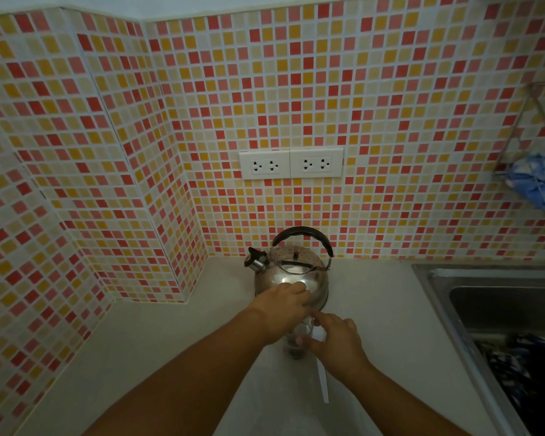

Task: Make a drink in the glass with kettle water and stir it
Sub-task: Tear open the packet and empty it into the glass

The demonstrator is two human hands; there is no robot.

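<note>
A clear glass (296,344) with something dark at its bottom stands on the pale counter (158,350), just in front of a shiny steel kettle (291,272) with a black handle. My left hand (280,311) reaches over the top of the glass, its fingers curled around the rim and close to the kettle's body. At the right side of the glass, my right hand (335,344) pinches a long, thin white stick (322,383) that slants down toward me. Whether it is a spoon or a sachet I cannot tell.
A steel sink (485,297) with dark blue cloth in it lies at the right. Two white double sockets (291,163) sit on the mosaic tile wall above the kettle. A wire rack with a blue cloth (535,180) hangs at the far right. The tiled wall juts out at the left.
</note>
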